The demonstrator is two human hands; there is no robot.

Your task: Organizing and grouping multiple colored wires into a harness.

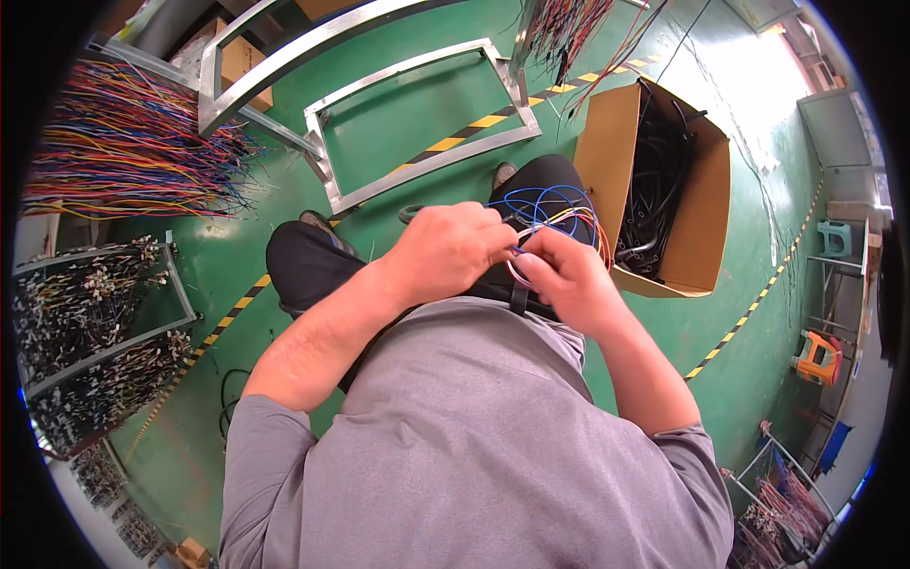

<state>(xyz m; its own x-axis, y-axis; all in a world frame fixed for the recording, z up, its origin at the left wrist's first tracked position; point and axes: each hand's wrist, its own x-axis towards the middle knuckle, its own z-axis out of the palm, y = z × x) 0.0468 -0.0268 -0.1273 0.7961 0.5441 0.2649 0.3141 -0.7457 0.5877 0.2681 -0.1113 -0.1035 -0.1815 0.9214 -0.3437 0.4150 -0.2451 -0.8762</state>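
Above my lap, both hands come together on a bundle of thin coloured wires (540, 205). Blue, white, yellow, orange and red strands loop out past the fingers. My left hand (445, 250) is closed on the bundle, its back turned up and its fingertips partly hidden. My right hand (572, 282) pinches the wires close beside it with thumb and forefinger. A short dark piece (518, 297) hangs beneath the right thumb; what it is cannot be made out against my dark trousers.
A cardboard box (700, 223) holding black tubes (654, 171) stands beside my right knee. Ahead is a metal frame (427, 156) on the green floor (398, 104). Coloured wires (133, 142) hang thickly at the left, above racks of wire harnesses (95, 294). An orange stool (817, 357) stands far right.
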